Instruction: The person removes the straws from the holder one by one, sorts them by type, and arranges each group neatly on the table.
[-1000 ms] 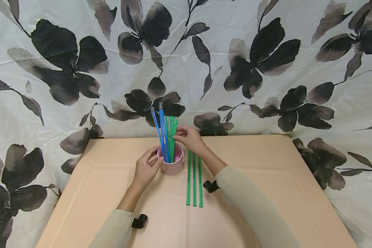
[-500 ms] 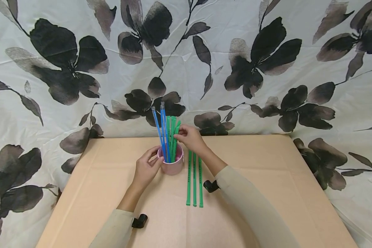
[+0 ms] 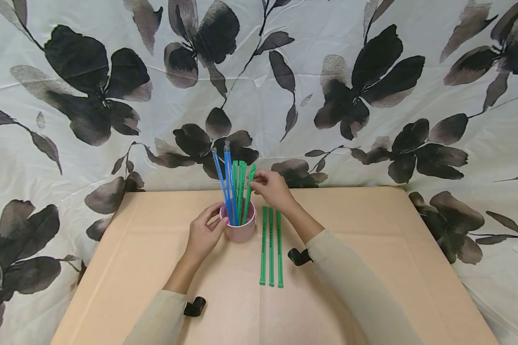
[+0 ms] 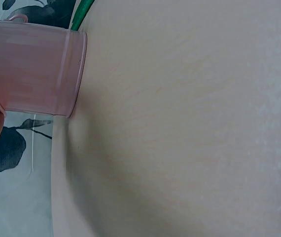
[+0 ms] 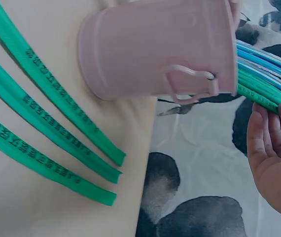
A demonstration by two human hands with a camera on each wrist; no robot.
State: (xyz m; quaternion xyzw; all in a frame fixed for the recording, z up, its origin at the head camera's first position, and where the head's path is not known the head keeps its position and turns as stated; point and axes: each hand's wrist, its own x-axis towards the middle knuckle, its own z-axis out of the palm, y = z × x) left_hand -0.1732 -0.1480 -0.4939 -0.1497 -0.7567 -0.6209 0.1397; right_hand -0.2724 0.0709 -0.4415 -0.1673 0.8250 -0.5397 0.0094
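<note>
A small pink bucket [image 3: 240, 234] with side handles stands near the table's back edge. My left hand [image 3: 204, 232] holds its left side, thumb at the rim. Several blue straws [image 3: 221, 182] in clear wrapping and several green wrapped straws [image 3: 241, 189] stand upright in the bucket. Thumb and fingertips of my right hand [image 3: 271, 188] pinch one green wrapped straw [image 3: 249, 189], which leans right with its lower end inside the bucket. In the right wrist view, the pinched straw [image 5: 259, 97] shows just beyond the rim.
Three green wrapped straws [image 3: 271, 249] with dark print lie side by side on the tan table [image 3: 349, 268], right of the bucket. Behind the table hangs a white cloth [image 3: 276, 110] with dark flowers. Each wrist carries a small black camera [image 3: 195, 307].
My right hand has moved slightly right, tilting the pinched green wrapped straw away from the others in the bucket. The left hand and the bucket have stayed in place.
</note>
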